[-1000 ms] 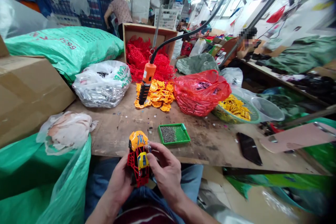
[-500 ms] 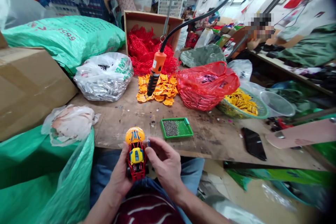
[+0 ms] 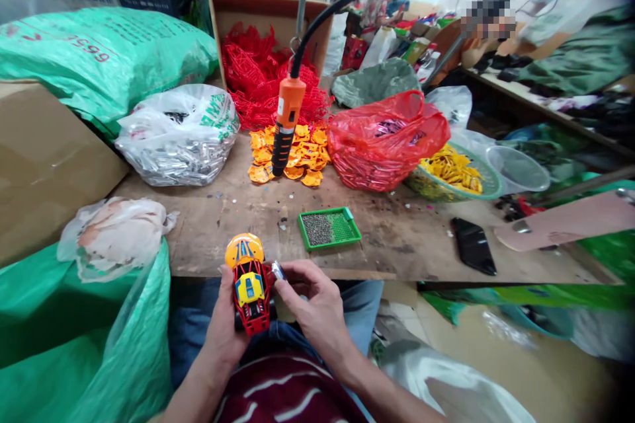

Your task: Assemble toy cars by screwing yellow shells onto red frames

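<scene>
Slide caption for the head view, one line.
Left hand holds a toy car, right hand a small silvery piece, with a green tray on the workbench beyond.

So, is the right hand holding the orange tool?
No, the right hand holds a silvery part while the orange tool hangs beyond.

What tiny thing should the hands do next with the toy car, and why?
Perhaps the right hand should gently guide the small shiny silver piece to the side of the orange, yellow and red toy car. Thumb and fingers pinch the piece close beside that side, and the left hand holds the car. I can't tell if they touch.
</scene>
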Demonstrator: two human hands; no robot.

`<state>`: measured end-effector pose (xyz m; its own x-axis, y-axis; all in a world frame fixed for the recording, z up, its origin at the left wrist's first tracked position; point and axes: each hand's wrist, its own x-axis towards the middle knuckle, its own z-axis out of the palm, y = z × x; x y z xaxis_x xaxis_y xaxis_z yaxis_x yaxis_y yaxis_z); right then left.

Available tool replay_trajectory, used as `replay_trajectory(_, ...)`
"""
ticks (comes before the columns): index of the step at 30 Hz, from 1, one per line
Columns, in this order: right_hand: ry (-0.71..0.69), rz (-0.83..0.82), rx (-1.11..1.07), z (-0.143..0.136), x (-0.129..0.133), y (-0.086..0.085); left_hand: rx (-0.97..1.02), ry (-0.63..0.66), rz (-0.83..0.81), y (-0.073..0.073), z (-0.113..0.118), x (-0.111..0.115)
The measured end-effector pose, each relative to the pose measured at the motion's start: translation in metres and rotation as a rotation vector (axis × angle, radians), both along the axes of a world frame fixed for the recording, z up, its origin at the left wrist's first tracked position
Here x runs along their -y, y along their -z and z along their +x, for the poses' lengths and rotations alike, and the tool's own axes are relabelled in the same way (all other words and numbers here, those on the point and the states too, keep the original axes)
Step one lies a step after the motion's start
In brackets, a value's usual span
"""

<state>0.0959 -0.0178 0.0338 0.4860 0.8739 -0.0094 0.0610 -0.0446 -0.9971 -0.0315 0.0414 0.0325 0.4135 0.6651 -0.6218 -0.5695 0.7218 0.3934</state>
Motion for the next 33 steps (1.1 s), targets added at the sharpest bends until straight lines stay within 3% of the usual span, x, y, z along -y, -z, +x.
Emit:
replay_trajectory(5,0.009,-0.030,0.086,0.000,0.001,-0.009,-0.043,-0.027,0.001,-0.001,0.001,0.002)
replay_trajectory(14,0.011,-0.012,0.157,-0.002,0.002,-0.007,0.031,0.036,0.036,-0.003,0.004,0.006)
replay_trajectory(33,-0.002,-0.044,0.096,-0.003,0.006,-0.013,0.034,0.114,0.092,0.003,0.002,0.009)
